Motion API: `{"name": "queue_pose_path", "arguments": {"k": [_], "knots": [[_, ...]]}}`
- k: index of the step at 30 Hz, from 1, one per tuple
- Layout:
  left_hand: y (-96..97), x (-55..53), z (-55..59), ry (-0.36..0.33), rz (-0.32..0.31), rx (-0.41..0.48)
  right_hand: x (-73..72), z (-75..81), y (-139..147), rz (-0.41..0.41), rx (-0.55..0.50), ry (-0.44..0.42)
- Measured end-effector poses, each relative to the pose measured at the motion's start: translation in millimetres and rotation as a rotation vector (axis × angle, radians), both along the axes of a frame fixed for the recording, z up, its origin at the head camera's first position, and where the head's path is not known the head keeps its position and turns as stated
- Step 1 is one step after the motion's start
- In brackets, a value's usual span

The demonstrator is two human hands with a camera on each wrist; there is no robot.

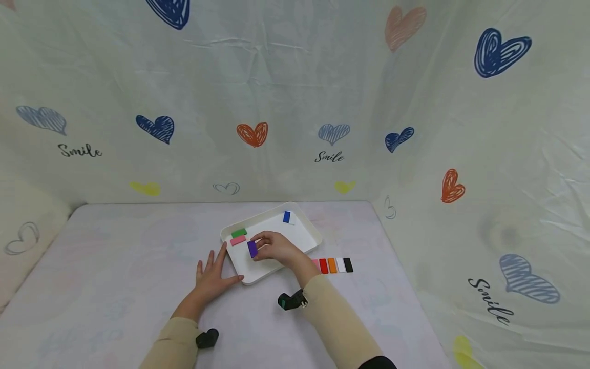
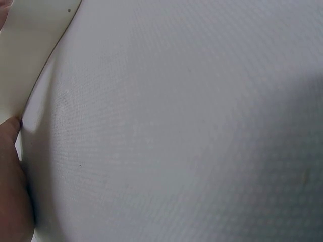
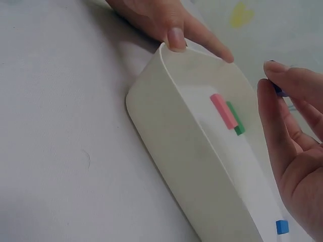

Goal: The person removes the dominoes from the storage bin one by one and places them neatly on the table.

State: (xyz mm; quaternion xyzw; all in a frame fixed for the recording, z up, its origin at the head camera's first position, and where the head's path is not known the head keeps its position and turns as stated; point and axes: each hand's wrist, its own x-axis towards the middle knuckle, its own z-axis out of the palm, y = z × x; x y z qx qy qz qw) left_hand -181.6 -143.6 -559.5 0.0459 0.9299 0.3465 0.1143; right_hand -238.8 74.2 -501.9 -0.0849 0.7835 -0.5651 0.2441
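Observation:
A white rectangular tray sits on the table, turned at an angle. My right hand pinches a small purple block between thumb and fingers above the tray's left part. In the right wrist view the fingers mostly cover that block. Spread wide, my left hand touches the tray's left end with fingertip and thumb. Within the tray, a pink block lies alongside a green block. Toward its far right corner is a blue block, with a whitish piece beside it.
Right of the tray, a row of blocks lies on the table: pink partly behind the right wrist, then red, orange, white and black. A heart-printed cloth hangs behind the table.

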Motion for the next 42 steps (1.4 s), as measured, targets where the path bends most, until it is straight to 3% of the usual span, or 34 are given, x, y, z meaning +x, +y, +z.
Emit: {"name": "queue_pose_path", "arguments": {"k": [10,23,34,42], "knots": [[0.5,1.0,-0.4,-0.005,0.003,-0.009,22.9,6.0,30,-0.058,-0.111,-0.044],[-0.3,1.5,-0.3,0.000,-0.006,-0.001,59.5,-10.9,78,-0.105,-0.208,-0.049],[0.0,1.5,2.3,0.005,0.000,-0.004,81.7,-31.0,121,-0.178,-0.111,0.031],[2.1,2.3,3.0,-0.006,0.007,-0.005,93.0,-39.4,143,-0.224,0.020,0.064]]}}
